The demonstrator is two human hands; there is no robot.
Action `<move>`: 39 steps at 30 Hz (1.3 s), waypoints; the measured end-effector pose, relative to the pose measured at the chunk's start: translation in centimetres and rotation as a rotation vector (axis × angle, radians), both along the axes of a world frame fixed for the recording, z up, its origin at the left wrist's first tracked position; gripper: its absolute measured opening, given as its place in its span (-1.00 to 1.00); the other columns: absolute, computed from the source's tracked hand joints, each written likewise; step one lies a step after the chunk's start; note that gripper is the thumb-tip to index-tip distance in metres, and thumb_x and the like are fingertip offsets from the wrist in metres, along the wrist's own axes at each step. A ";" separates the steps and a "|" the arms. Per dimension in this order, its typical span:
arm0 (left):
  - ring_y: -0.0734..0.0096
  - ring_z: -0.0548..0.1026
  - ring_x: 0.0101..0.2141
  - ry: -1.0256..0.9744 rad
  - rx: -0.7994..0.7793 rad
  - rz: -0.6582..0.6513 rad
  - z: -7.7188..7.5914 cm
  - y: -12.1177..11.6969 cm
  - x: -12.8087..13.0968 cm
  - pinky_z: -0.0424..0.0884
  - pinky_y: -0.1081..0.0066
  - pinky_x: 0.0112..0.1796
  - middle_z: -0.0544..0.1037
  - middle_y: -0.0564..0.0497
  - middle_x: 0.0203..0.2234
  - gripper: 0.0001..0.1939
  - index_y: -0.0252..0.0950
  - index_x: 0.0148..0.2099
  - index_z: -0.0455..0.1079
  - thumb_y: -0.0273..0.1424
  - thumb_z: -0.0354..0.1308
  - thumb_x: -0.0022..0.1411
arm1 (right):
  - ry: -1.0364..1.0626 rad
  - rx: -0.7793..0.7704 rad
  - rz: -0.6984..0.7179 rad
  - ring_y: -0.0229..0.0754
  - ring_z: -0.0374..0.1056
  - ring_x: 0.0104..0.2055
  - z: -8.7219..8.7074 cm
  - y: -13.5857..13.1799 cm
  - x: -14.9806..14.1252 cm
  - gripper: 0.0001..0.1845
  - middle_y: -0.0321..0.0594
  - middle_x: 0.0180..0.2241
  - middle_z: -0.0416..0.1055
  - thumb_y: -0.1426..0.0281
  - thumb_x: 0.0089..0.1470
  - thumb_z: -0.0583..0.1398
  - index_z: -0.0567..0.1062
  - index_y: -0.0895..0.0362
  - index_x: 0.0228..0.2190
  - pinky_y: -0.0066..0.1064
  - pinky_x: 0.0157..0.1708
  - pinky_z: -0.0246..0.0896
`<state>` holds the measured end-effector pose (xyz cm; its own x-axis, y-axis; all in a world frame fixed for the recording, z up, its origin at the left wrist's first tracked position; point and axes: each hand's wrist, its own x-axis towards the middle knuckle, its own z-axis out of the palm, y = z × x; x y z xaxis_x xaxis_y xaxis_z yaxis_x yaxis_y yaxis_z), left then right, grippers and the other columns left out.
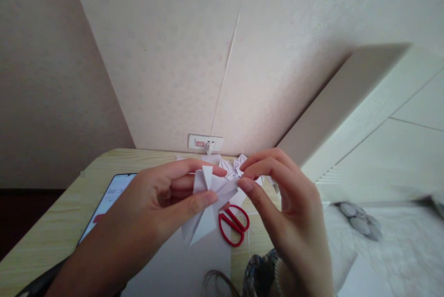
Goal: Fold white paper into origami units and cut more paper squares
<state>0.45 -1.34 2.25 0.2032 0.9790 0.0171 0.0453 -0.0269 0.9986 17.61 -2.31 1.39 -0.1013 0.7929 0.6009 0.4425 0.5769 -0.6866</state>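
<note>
Between my two hands is a folded white paper piece [205,225] with several creased flaps, held up over the table. My left hand [173,195] is closed on it, thumb pressed on the front and fingers behind. At the paper's right tip, my right hand [284,190] pinches a pointed corner between thumb and index finger. Just below the paper lie scissors with red handles [234,225]; their blades are hidden. Behind my hands several folded white paper shapes [227,166] rest near the wall, partly covered by my fingers.
A phone [104,204] with a lit screen lies at the left, partly behind my left arm. A white sheet [166,264] covers the front of the pale wooden table [38,246]. At the back wall is a socket [194,141] with a plug. A white cabinet [364,116] stands at right.
</note>
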 end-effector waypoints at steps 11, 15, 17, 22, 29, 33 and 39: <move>0.29 0.65 -0.44 -0.073 -0.098 -0.123 -1.5 0.1 -1.0 0.54 0.45 -0.39 0.72 0.04 -0.47 -0.82 -0.21 -0.21 0.57 -0.32 0.33 0.09 | -0.016 0.000 0.008 -0.31 0.37 -0.26 0.0 0.0 0.1 -0.82 -0.39 -0.34 0.43 0.50 0.20 0.26 0.46 0.08 -0.45 -0.47 -0.24 0.23; 0.36 0.65 -0.48 -0.105 -0.110 -0.113 -1.5 0.0 -0.9 0.49 0.57 -0.47 0.70 0.13 -0.53 -0.88 -0.15 -0.26 0.53 -0.36 0.34 0.10 | 0.002 -0.024 0.037 -0.32 0.37 -0.25 0.0 0.2 0.2 -0.80 -0.39 -0.35 0.43 0.50 0.20 0.26 0.45 0.08 -0.46 -0.48 -0.23 0.23; 0.37 0.66 -0.48 -0.090 -0.086 -0.098 -1.4 -0.1 -0.9 0.46 0.62 -0.51 0.67 0.17 -0.58 -0.91 -0.14 -0.28 0.51 -0.36 0.32 0.12 | 0.008 -0.044 0.048 -0.32 0.37 -0.25 -0.1 0.2 0.4 -0.80 -0.40 -0.35 0.43 0.48 0.20 0.27 0.46 0.07 -0.46 -0.50 -0.23 0.23; 0.44 0.64 -0.53 -0.025 0.006 -0.049 -1.6 -0.2 -0.9 0.42 0.68 -0.58 0.65 0.21 -0.62 -0.92 -0.12 -0.27 0.45 -0.34 0.29 0.15 | -0.011 -0.026 0.030 -0.35 0.36 -0.25 -0.1 0.3 0.5 -0.81 -0.42 -0.34 0.43 0.49 0.20 0.27 0.47 0.06 -0.46 -0.53 -0.23 0.22; 0.49 0.56 -0.67 0.056 0.069 0.041 -1.2 -0.5 -0.2 0.36 0.69 -0.69 0.64 0.23 -0.64 -0.87 -0.12 -0.36 0.35 -0.31 0.27 0.13 | -0.113 0.015 0.005 -0.34 0.41 -0.15 0.4 -0.7 0.2 -0.85 -0.36 -0.24 0.48 0.28 0.25 0.24 0.55 0.08 -0.30 -0.55 -0.17 0.24; 0.44 0.58 -0.65 0.074 0.064 0.065 -1.5 -0.5 0.0 0.42 0.64 -0.68 0.62 0.24 -0.64 -0.89 -0.12 -0.36 0.36 -0.33 0.26 0.12 | -0.118 0.016 -0.001 -0.36 0.42 -0.21 0.6 -0.9 0.1 -0.84 -0.39 -0.30 0.48 0.26 0.20 0.28 0.55 0.08 -0.35 -0.59 -0.21 0.25; 0.52 0.52 -0.64 0.139 0.230 0.110 -2.0 -0.4 -0.4 0.33 0.71 -0.68 0.61 0.24 -0.61 -0.88 -0.10 -0.35 0.37 -0.28 0.28 0.17 | -0.191 0.002 -0.034 -0.33 0.42 -0.25 0.3 -0.6 -0.1 -0.90 -0.36 -0.34 0.47 0.38 0.14 0.34 0.52 0.11 -0.38 -0.54 -0.27 0.27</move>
